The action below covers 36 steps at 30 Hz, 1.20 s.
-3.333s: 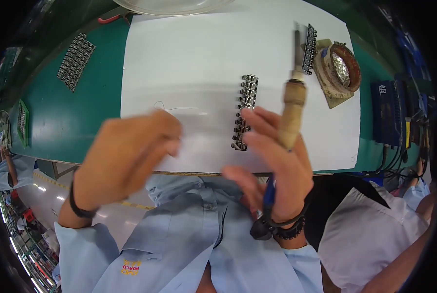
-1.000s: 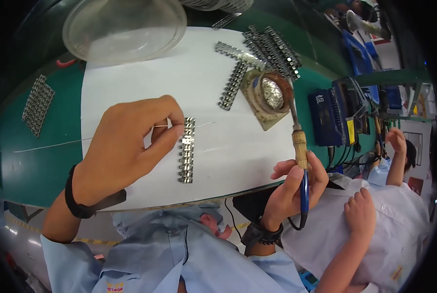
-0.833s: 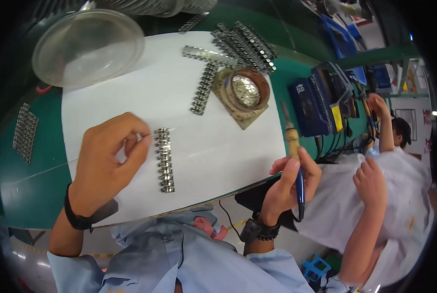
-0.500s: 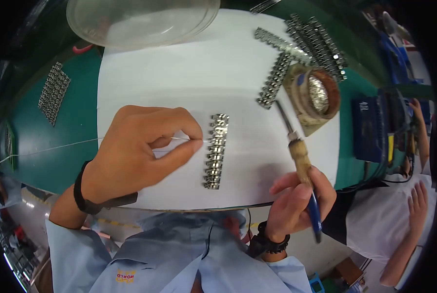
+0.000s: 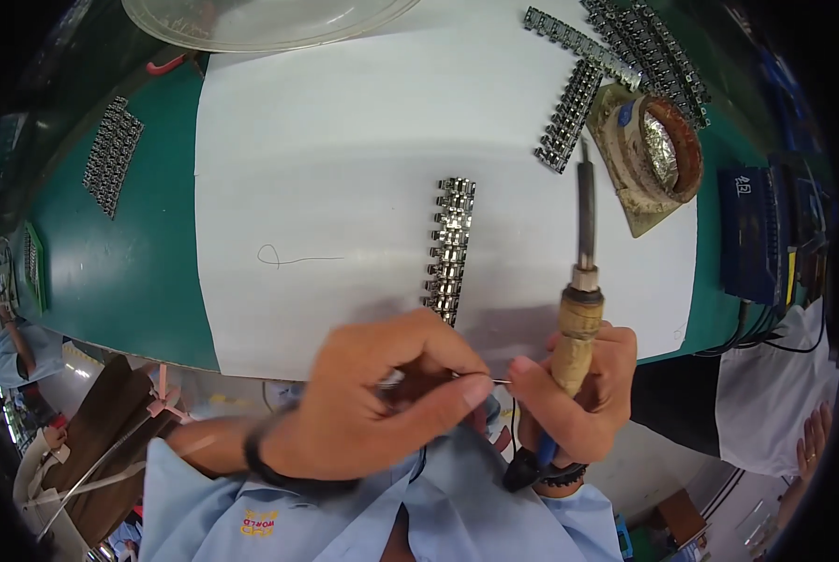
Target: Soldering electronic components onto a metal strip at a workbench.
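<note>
My left hand [image 5: 382, 403] is in front of the table's near edge, thumb and forefinger pinching a thin solder wire [image 5: 501, 381]. The wire's end reaches the thumb of my right hand [image 5: 583, 398]. That right hand is wrapped round the tan and blue handle of a soldering iron [image 5: 579, 328]. Its metal tip points away from me, toward a brown round pot [image 5: 632, 140] with shiny silver contents. Just beyond my left hand a row of small metal parts [image 5: 452, 244] lies on the white sheet [image 5: 344, 169]; the hand hides its near end.
More metal strips [image 5: 649, 61] lie at the far right, with a shorter one [image 5: 569, 117] beside the pot. Another bundle [image 5: 113, 155] is on the green mat at left. A clear plastic bowl [image 5: 269, 23] stands at the back. A blue box [image 5: 755, 234] and a co-worker's hand [image 5: 816, 440] are at right.
My left hand has moved right and toward me, away from the metal strip, with the wire. Both hands are now close together. The iron's tip has turned more straight ahead.
</note>
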{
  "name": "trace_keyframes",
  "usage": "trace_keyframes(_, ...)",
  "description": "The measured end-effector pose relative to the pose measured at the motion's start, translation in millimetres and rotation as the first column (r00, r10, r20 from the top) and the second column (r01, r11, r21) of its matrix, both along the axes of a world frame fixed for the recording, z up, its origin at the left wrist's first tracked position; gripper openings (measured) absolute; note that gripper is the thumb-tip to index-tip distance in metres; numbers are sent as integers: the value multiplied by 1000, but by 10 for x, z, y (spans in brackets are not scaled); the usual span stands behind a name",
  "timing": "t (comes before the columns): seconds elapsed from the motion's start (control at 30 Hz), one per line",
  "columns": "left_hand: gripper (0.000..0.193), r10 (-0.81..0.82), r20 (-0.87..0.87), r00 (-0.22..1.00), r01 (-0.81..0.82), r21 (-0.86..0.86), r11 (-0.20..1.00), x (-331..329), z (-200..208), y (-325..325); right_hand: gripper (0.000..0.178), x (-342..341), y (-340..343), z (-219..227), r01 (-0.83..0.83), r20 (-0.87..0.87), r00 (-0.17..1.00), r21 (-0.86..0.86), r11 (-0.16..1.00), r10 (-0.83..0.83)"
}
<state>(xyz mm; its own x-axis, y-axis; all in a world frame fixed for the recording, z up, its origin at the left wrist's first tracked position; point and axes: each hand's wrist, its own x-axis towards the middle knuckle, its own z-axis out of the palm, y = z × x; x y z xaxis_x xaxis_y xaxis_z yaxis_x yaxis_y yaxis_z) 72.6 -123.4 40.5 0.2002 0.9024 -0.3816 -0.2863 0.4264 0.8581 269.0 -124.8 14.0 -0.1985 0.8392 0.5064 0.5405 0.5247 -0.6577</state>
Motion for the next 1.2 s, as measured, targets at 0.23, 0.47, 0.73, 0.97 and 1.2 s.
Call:
trace_keyframes(0.23, 15, 43, -238, 970, 47, 361, 931, 79, -117, -161, 29, 65, -35, -65, 46, -132, 990, -36, 998, -50)
trace_keyframes(0.47, 19, 187, -530, 827, 49, 400, 915, -493, 74, 242, 22, 5, 49, -143, 109, -309, 942, -81, 991, -129)
trace_keyframes(0.73, 8, -150, -596, 789, 453, 400, 797, -703, -87, 974, 43, -31, 170, -205, 95, -417, 907, 96, 991, -47)
trace_keyframes(0.97, 8, -165, -516, 841, 477, 562, 675, -720, -335, 956, 42, -142, 117, -212, 64, -358, 933, 61, 996, -38)
trace_keyframes(1.2, 14, -206, -582, 787, 583, 591, 558, -721, -314, 1052, 41, -56, 99, -163, 18, -319, 948, 51, 999, -1)
